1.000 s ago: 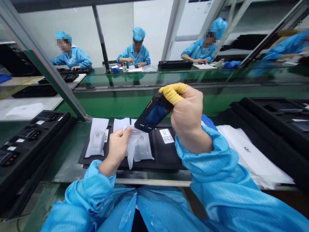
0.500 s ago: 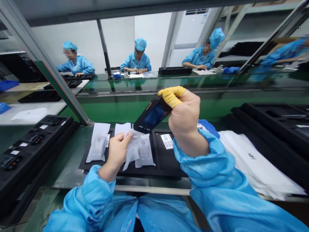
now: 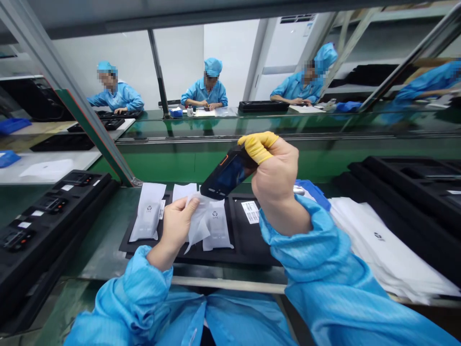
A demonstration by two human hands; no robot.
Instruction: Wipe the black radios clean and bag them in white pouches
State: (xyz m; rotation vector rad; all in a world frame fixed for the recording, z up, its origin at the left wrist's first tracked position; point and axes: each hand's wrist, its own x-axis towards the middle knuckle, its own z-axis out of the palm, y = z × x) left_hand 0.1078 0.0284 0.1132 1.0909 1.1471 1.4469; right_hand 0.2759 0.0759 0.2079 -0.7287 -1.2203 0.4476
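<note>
My right hand, with yellow finger cots on some fingers, grips a black handheld device by its upper end. The device is tilted, its dark screen towards me and an orange button on its side. Its lower end meets the mouth of a thin white sleeve bag; how far it is inside I cannot tell. My left hand pinches that bag between thumb and fingers. Below lies a black foam tray holding white bagged devices and a white label sheet.
A stack of white bags lies to the right, beside black foam trays and a blue bin. On the left stands another foam tray with several devices. Several co-workers in blue sit behind the green bench. A metal post rises at left.
Both hands keep their grips, and the device and bag hold nearly the same pose. The whole view has shifted slightly.
</note>
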